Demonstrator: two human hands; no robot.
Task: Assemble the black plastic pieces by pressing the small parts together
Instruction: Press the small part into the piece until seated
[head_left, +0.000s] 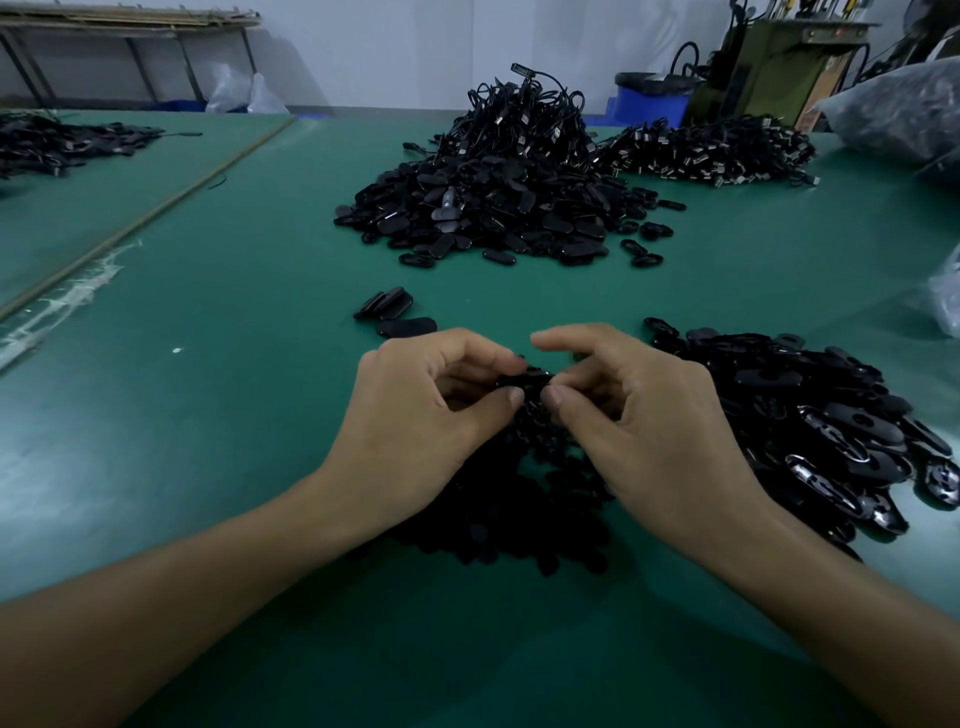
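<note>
Both of my hands meet at the centre of the frame: the left hand (436, 410) and the right hand (639, 415) each pinch the small black piece (524, 382) between thumb and curled fingers, thumbs nearly touching. I hold it just above a dark pile (509, 514) of similar parts on the green desk (234, 415). Another heap (810, 421) lies at lower right, a few loose pieces (395, 312) sit just above the left hand, and a large mound (493, 208) rises at upper centre.

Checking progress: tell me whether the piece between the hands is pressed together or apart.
Cannot tell: left hand and right hand both pinch the black piece, hiding its joint.
</note>
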